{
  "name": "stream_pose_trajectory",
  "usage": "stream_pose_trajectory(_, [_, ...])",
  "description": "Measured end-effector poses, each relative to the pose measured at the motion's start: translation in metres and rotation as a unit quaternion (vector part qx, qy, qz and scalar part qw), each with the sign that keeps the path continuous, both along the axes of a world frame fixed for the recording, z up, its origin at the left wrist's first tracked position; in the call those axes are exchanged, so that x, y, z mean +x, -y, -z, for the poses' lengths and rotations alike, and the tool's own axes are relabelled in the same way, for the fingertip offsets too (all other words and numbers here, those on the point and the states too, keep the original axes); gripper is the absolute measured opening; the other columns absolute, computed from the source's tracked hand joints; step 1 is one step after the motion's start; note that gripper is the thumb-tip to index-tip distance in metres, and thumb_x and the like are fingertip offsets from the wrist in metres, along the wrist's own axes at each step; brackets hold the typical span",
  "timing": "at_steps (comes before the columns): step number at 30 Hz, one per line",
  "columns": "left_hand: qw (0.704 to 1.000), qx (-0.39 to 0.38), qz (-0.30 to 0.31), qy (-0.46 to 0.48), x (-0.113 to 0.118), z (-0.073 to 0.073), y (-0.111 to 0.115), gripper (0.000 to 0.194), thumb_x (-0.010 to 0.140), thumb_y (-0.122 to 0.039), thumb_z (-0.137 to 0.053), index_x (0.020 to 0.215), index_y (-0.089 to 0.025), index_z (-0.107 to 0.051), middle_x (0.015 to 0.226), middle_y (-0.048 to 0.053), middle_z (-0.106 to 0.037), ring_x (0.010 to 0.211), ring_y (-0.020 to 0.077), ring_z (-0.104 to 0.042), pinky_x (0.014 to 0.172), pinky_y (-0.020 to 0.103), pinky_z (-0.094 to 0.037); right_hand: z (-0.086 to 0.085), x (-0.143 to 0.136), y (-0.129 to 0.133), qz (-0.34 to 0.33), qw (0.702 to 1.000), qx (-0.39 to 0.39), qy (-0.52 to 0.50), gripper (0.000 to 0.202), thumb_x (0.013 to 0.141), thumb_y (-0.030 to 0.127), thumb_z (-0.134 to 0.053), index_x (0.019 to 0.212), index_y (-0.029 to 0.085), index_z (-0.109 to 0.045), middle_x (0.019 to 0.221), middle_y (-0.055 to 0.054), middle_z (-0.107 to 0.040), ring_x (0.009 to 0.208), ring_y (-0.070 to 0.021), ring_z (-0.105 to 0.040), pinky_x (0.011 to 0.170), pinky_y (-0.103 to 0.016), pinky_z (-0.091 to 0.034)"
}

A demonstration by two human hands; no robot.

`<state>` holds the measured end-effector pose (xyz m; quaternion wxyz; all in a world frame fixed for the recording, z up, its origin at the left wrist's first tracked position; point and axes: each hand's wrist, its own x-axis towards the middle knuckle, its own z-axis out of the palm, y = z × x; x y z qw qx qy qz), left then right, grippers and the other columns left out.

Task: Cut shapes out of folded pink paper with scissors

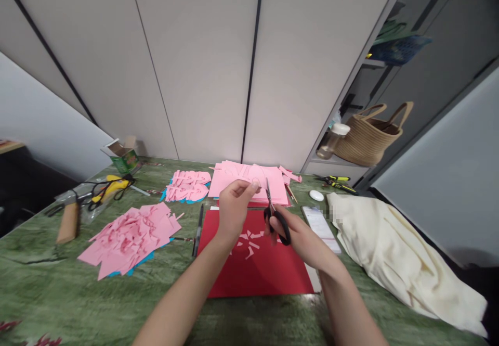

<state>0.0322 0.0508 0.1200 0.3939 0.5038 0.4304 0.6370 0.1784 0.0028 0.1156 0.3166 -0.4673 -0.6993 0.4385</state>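
Observation:
My left hand (237,205) pinches a small pink paper piece (258,173) between thumb and fingers; its outline blends into the pink paper behind. Scissors (272,208) with black handles are in my right hand (298,231), blades pointing up and away, close beside the left fingertips. Whether the blades touch the piece, I cannot tell. Below both hands lies a red sheet (259,278) with several small pink scraps (253,245) on it. Just beyond the hands rests a stack of pink paper (275,192).
Left are a pile of pink offcuts (130,239), pink cut-out shapes (189,186), a black pen (198,229), a yellow tool (113,186) and a green box (121,156). Right are a phone (317,223), a white oval object (316,195), pliers (335,182) and cream cloth (397,252).

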Motion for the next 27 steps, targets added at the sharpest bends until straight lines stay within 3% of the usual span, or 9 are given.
stream_pose_trajectory(27, [0.998, -0.015, 0.020, 0.053, 0.0000, 0.0018, -0.0013, 0.021, 0.075, -0.033, -0.061, 0.065, -0.014, -0.063, 0.067, 0.004, -0.067, 0.068, 0.0131, -0.060, 0.069, 0.025, -0.044, 0.0071, -0.0023, -0.0034, 0.014, 1.000, 0.014, 0.009, 0.027, 0.091, 0.045, -0.040, 0.081, 0.021, -0.043, 0.069, 0.002, -0.054, 0.058, -0.0113, -0.049, 0.053, -0.023, -0.037])
